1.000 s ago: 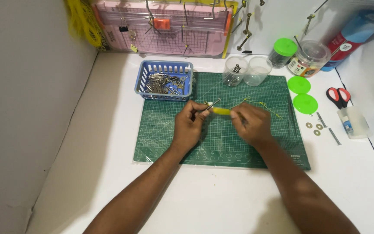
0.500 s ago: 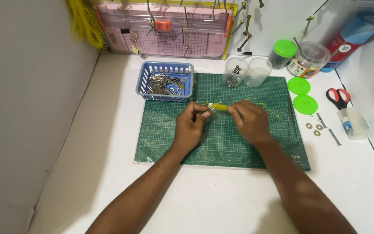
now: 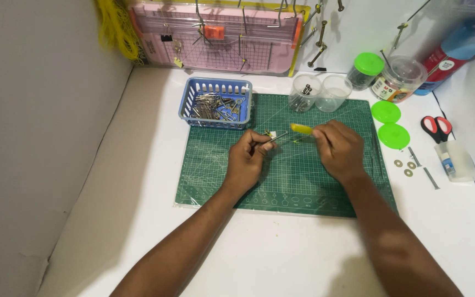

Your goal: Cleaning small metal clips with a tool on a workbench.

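Head view, slim yellow tube, thin metal rod

White table: green cutting mat, blue basket, scissors

left hand: pinches thin metal rod | right hand: grips yellow tube, just off rod tip | green cutting mat below | blue basket near

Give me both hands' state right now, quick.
Left hand: closed on a small metal bolt with a white tag.
Right hand: closed on a yellow strip.
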